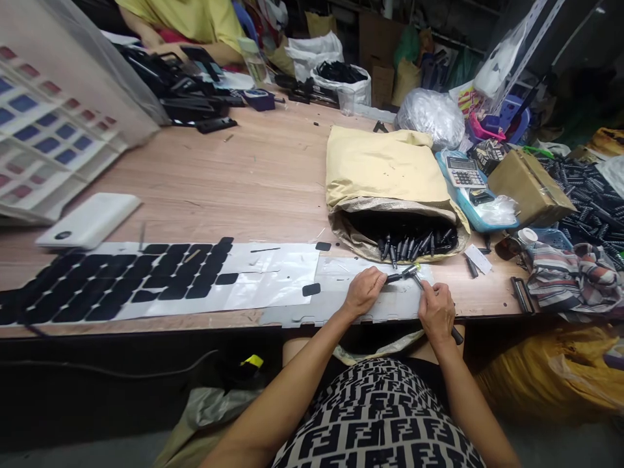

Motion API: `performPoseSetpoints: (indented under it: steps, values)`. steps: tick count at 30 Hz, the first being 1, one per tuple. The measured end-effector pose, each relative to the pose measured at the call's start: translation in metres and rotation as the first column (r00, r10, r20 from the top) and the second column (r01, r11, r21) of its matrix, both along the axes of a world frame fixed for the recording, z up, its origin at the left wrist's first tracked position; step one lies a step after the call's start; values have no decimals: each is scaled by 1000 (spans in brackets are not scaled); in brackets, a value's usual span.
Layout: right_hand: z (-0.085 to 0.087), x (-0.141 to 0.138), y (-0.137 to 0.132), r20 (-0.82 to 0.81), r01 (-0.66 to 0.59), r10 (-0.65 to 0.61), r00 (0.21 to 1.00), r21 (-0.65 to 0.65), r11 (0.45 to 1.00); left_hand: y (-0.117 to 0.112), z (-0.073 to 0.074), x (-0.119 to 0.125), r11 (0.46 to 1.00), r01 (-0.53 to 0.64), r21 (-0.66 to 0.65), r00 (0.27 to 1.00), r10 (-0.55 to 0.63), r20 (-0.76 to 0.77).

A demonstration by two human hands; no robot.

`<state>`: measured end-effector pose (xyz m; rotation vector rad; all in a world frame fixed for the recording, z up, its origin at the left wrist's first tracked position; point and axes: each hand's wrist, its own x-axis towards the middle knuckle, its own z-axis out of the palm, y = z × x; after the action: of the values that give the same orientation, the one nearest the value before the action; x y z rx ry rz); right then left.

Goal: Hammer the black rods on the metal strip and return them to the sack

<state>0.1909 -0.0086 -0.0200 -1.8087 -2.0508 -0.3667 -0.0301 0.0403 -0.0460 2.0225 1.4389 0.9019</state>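
My left hand is closed on a small black pen-like part near the table's front edge. My right hand grips a black-handled tool whose metal tip meets that part. Both hands rest over a white backing sheet. Just behind them an open tan bag spills several similar black parts.
A long sheet of black adhesive pads lies to the left, with a white power bank behind it. A calculator in a blue tray, a cardboard box and striped cloth crowd the right. Another person in yellow sits across the table.
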Motion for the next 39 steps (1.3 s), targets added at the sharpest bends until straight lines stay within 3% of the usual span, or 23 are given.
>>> performPoseSetpoints:
  steps: [8,11,15,18,23,26,28,31,33,35,37,39]
  values:
    - [1,1,3,75,-26,27,997,-23,999,-1,6,0,1000,4,-11,999,-3,50]
    - [2,1,2,89,-32,34,995,-23,999,-6,13,-2,998,57,-22,998,-56,39]
    - [3,0,1,91,-40,42,995,-18,999,-35,20,-7,974,224,32,975,-224,10]
    - [2,0,1,93,-41,42,995,-18,999,-67,17,-11,939,332,90,942,-326,-76]
    - [-1,-1,1,94,-30,33,995,-34,999,-101,4,-9,931,331,152,921,-284,-268]
    - [-1,-1,0,84,-29,32,996,-44,999,-101,6,-2,944,277,181,944,-233,-232]
    - [-1,-1,0,86,-28,32,996,-46,999,-89,15,4,969,187,160,979,-170,-115]
    - [-1,-1,0,101,-27,31,994,-45,999,-48,33,10,995,-92,33,990,88,108]
    - [-2,-1,0,108,-28,32,994,-39,999,-9,41,13,947,-288,-144,923,315,220]
    - [-3,-1,0,110,-27,31,993,-33,999,32,43,14,848,-421,-323,839,500,217]
    - [-4,-1,0,110,-23,26,994,-29,999,65,40,15,764,-504,-403,781,602,164]
    - [-4,-1,0,107,-21,23,994,-25,999,83,33,14,737,-522,-431,760,630,158]
